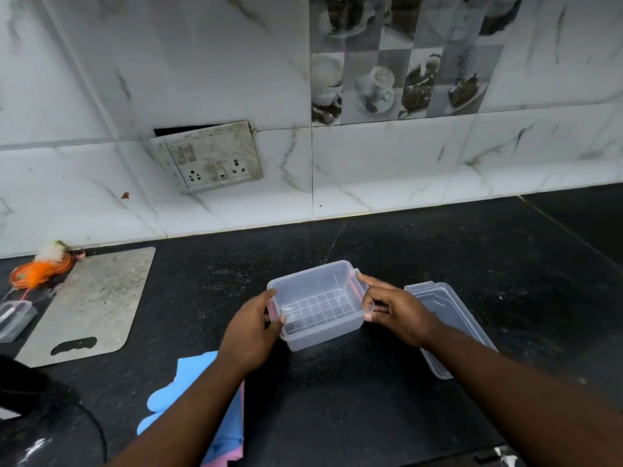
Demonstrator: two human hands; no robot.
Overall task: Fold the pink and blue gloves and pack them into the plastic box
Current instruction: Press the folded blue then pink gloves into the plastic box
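While you're holding the plastic box (320, 303) mid-surface, left hand (251, 332) and right hand (396, 313) are each closing a grip on its end walls. Light, rigid, empty. Gloves (215, 409) are lying limp at the near edge; they're looking rubbery, so pinch at the cuffs.

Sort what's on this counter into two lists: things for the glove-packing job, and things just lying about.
For the job:
plastic box, empty, held by left hand and right hand
lid
blue glove
pink glove

Lying about:
cutting board
small container
orange item
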